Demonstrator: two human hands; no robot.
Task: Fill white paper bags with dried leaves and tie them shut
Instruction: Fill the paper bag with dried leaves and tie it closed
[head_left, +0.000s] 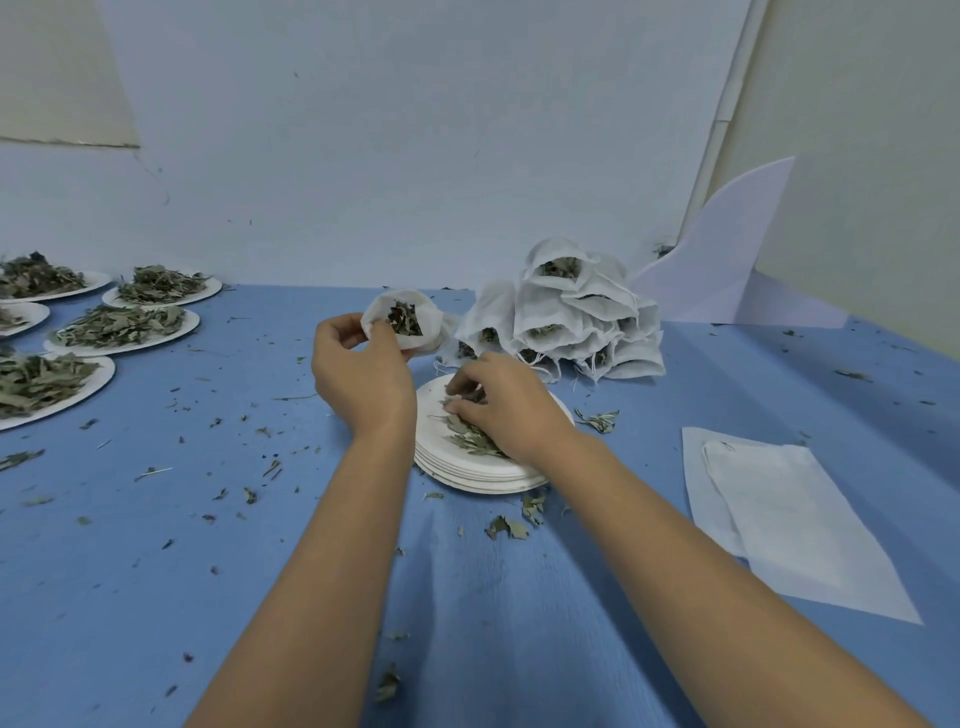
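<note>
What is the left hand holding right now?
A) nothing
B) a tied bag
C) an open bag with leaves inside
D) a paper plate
C: the left hand grips an open bag, leaves showing in its mouth; the right hand pinches leaves on the plates.

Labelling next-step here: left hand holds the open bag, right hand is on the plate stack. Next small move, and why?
Likely the right hand lifts its pinch of dried leaves off the plate stack and drops it into the open bag. The left hand holds the bag's mouth open toward the plates; it looks only partly filled and untied.
</note>
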